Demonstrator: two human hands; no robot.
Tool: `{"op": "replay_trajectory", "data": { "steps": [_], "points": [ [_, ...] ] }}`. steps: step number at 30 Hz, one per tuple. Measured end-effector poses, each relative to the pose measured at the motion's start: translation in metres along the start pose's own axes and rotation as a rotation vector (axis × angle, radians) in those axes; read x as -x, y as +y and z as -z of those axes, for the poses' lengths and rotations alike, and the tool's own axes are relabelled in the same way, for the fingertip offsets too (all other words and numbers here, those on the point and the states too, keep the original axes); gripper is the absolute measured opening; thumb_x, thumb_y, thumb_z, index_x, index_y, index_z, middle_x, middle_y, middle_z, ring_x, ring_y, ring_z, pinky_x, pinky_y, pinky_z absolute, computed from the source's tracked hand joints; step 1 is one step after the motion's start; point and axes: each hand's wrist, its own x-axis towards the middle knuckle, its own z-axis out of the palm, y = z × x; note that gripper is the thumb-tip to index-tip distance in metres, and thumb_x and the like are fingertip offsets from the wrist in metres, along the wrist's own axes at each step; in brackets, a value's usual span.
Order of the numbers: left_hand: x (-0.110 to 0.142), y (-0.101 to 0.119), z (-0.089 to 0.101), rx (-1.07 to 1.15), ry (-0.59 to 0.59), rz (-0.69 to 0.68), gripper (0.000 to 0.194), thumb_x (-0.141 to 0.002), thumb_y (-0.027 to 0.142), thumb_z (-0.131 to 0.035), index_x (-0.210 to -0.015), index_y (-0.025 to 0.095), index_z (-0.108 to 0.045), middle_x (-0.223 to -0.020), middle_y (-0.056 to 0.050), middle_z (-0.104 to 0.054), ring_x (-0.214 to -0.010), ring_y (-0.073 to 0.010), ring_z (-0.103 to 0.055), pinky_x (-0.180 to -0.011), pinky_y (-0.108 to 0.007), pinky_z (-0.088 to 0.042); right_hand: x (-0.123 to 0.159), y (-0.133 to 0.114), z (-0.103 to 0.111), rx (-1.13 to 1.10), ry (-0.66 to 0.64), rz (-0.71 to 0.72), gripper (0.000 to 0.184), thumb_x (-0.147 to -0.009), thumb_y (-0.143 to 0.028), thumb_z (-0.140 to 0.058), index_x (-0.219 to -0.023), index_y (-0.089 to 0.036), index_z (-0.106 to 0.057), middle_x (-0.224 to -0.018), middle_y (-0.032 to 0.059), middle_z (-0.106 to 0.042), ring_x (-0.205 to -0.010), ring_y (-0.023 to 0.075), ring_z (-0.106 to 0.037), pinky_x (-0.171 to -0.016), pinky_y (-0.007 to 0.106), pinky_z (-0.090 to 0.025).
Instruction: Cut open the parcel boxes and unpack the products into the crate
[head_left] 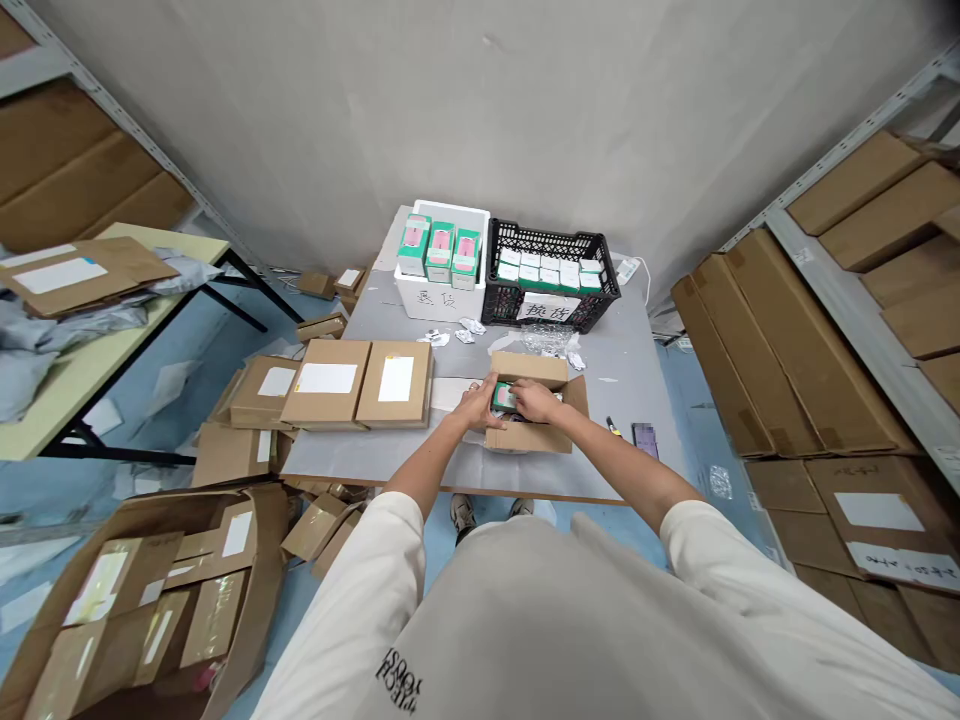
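Note:
An open cardboard box [529, 438] stands on the table in front of me with its flaps folded out. My left hand [477, 404] grips the left side of this box, thumb at its lower edge. Inside, at the left, lies a small green box [503, 397] with a pale top. My right hand [534, 400] reaches in from the right, its bent fingers closed at the green box's edge. Much of what lies under the right hand is hidden.
Behind stand a white foam box [442, 302] with three green boxes and a black crate [585, 318] of white-and-green boxes. Closed cartons [394, 410] sit at left. A cutter [613, 427] and phone [644, 438] lie right. A large carton [268, 560] of parcels is lower left.

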Motion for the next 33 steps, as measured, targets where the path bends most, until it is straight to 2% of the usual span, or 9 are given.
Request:
{"op": "replay_trajectory", "data": {
  "steps": [3,5,9,16,21,26,33],
  "points": [
    [0.001,-0.001,0.0,0.023,0.008,0.004,0.143,-0.054,0.057,-0.091,-0.167,0.025,-0.01,-0.165,-0.019,-0.036,-0.141,-0.0447,-0.045,-0.111,-0.05,-0.04,-0.017,-0.007,-0.013,0.034,-0.012,0.002,0.037,-0.094,-0.018,-0.052,-0.127,-0.012,-0.066,-0.132,0.0169,-0.064,-0.121,0.03,-0.059,-0.101,0.036,-0.044],
    [0.001,-0.002,-0.001,0.025,0.01,0.008,0.143,-0.053,0.057,-0.092,-0.167,0.025,-0.01,-0.165,-0.019,-0.035,-0.141,-0.0448,-0.045,-0.11,-0.05,-0.04,-0.024,-0.009,-0.023,0.042,-0.028,-0.028,0.036,-0.093,-0.023,-0.056,-0.126,-0.012,-0.065,-0.131,0.018,-0.063,-0.118,0.0309,-0.06,-0.099,0.037,-0.045],
    [0.0,-0.006,-0.004,0.033,0.012,0.017,0.145,-0.053,0.058,-0.091,-0.167,0.026,-0.007,-0.169,-0.016,-0.029,-0.14,-0.0452,-0.044,-0.111,-0.051,-0.04,-0.03,-0.009,-0.038,0.068,-0.017,-0.09,0.047,-0.09,-0.029,-0.063,-0.133,-0.011,-0.059,-0.137,0.0204,-0.059,-0.12,0.0338,-0.057,-0.102,0.04,-0.043],
    [-0.001,-0.007,-0.005,0.054,0.003,0.016,0.147,-0.053,0.057,-0.092,-0.167,0.027,-0.005,-0.171,-0.015,-0.024,-0.14,-0.044,-0.044,-0.109,-0.05,-0.041,-0.042,-0.011,-0.043,0.145,-0.011,-0.135,0.068,-0.077,-0.037,-0.08,-0.136,-0.012,-0.055,-0.137,0.0215,-0.056,-0.125,0.0367,-0.05,-0.104,0.044,-0.038],
    [0.0,-0.006,-0.003,0.056,-0.01,0.032,0.148,-0.054,0.056,-0.092,-0.167,0.025,-0.002,-0.171,-0.015,-0.023,-0.142,-0.0463,-0.039,-0.111,-0.051,-0.039,-0.046,-0.011,-0.047,0.173,0.008,-0.12,0.067,-0.074,-0.035,-0.082,-0.131,-0.013,-0.056,-0.129,0.0223,-0.062,-0.119,0.0375,-0.051,-0.099,0.044,-0.036],
    [0.001,-0.005,-0.003,0.076,-0.026,0.043,0.151,-0.055,0.056,-0.092,-0.167,0.026,0.005,-0.172,-0.015,-0.022,-0.141,-0.0451,-0.04,-0.11,-0.049,-0.038,-0.035,-0.001,-0.045,0.163,0.044,-0.054,0.071,-0.069,-0.037,-0.082,-0.13,-0.012,-0.055,-0.121,0.0221,-0.067,-0.116,0.0394,-0.05,-0.099,0.045,-0.033],
    [0.001,-0.003,-0.003,0.076,-0.019,0.051,0.15,-0.055,0.056,-0.092,-0.167,0.027,0.004,-0.172,-0.015,-0.021,-0.14,-0.0458,-0.041,-0.11,-0.048,-0.038,0.011,0.023,-0.023,-0.074,0.195,-0.056,0.065,-0.071,-0.037,-0.074,-0.129,-0.017,-0.054,-0.114,0.0156,-0.068,-0.111,0.0381,-0.05,-0.095,0.045,-0.033]
  ]
}}
